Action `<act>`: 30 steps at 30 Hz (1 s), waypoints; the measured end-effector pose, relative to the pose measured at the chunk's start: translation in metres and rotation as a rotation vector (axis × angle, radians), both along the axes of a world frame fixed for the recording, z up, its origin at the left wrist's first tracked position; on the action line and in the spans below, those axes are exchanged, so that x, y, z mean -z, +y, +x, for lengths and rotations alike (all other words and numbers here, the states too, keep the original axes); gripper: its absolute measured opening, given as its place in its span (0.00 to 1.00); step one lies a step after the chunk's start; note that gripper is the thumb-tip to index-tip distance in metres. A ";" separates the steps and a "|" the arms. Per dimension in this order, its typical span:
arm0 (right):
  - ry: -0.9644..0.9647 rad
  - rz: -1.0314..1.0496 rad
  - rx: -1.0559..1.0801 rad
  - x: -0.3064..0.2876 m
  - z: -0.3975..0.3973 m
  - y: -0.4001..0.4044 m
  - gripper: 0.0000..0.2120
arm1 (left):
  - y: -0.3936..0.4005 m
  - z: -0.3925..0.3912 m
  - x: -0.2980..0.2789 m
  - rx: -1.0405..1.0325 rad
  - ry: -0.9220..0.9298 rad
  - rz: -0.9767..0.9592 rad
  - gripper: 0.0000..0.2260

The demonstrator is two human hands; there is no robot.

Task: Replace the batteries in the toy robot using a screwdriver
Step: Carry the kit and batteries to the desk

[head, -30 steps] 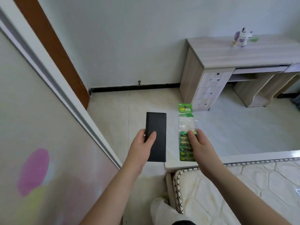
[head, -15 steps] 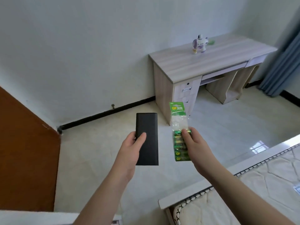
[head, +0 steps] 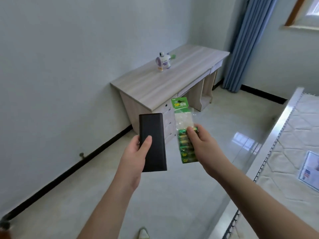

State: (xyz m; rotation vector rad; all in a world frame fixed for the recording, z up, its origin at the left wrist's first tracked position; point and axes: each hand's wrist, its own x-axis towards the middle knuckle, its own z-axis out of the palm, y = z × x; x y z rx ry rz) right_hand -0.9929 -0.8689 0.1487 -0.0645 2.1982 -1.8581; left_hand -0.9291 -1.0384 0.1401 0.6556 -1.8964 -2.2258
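Observation:
My left hand point(head: 133, 155) grips a flat black case point(head: 152, 143), thumb across its front. My right hand point(head: 201, 143) holds a green pack of batteries point(head: 184, 130) in clear plastic, thumb on top of the cells. Both are held out in front of me above the floor. The white and purple toy robot point(head: 163, 62) stands on the wooden desk point(head: 155, 87) against the far wall, well beyond both hands. A small green object point(head: 173, 56) lies just behind the robot. No screwdriver is visible.
A bed with a bare quilted mattress point(head: 290, 152) fills the right side. Blue curtains point(head: 245, 42) hang past the desk's right end. Shiny tiled floor point(head: 198, 195) lies between me and the desk. The desk has drawers point(head: 168, 125) on its left side.
The view has swung right and closer to the desk; the door and wall panel at left have left the view. Both hands keep the same hold on the case and the battery pack.

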 end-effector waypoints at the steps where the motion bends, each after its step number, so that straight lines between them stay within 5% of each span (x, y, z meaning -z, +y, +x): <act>1: 0.000 -0.006 0.029 -0.001 -0.009 -0.013 0.09 | -0.014 -0.017 0.000 0.023 -0.004 0.032 0.10; 15: 0.025 0.000 0.424 -0.019 -0.088 -0.112 0.09 | -0.125 -0.168 -0.027 0.406 0.023 0.053 0.10; 30: 0.012 -0.042 0.584 -0.009 -0.159 -0.047 0.08 | -0.057 -0.276 -0.026 0.635 -0.016 -0.020 0.08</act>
